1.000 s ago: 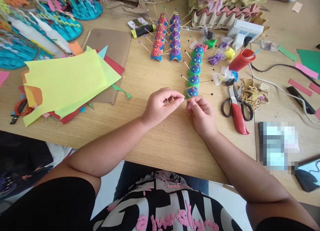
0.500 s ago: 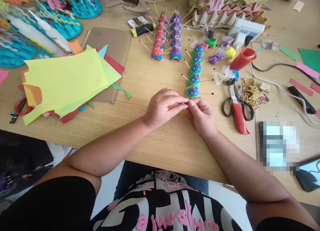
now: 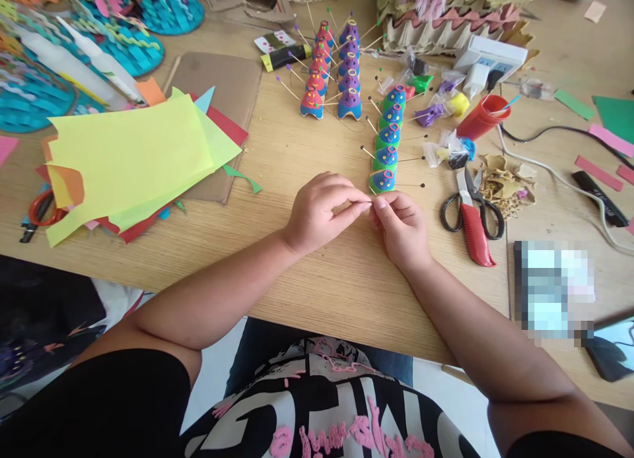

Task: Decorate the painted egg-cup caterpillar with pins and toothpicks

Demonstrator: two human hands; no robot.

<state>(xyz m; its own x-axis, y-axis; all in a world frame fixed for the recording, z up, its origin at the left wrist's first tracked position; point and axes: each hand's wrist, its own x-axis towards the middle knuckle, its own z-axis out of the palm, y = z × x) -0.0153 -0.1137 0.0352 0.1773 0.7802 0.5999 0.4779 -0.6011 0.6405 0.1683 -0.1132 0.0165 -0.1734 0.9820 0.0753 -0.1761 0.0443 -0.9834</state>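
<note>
My left hand (image 3: 329, 212) and my right hand (image 3: 400, 228) meet tip to tip over the table, both closed in a pinch. A thin toothpick-like stick (image 3: 373, 191) pokes up from my right fingertips. What my left thumb and forefinger pinch against it is tiny and dark, too small to make out. Just beyond my hands lies a blue and green egg-carton caterpillar (image 3: 385, 158) with painted faces and black-tipped sticks along its sides. Farther back stand a red and blue caterpillar (image 3: 314, 92) and a purple and blue one (image 3: 349, 92), with coloured-tipped sticks.
Scissors (image 3: 468, 214) lie right of my hands, near shredded carton scraps (image 3: 505, 181) and a red cup (image 3: 483, 117). Bagged clay lumps (image 3: 430, 115) sit behind. At left, yellow paper sheets (image 3: 133, 141) cover cardboard (image 3: 212, 82). Egg cartons (image 3: 446, 29) are stacked at the back.
My hands stay almost in the same place, fingertips still together. The whole view has shifted very slightly.
</note>
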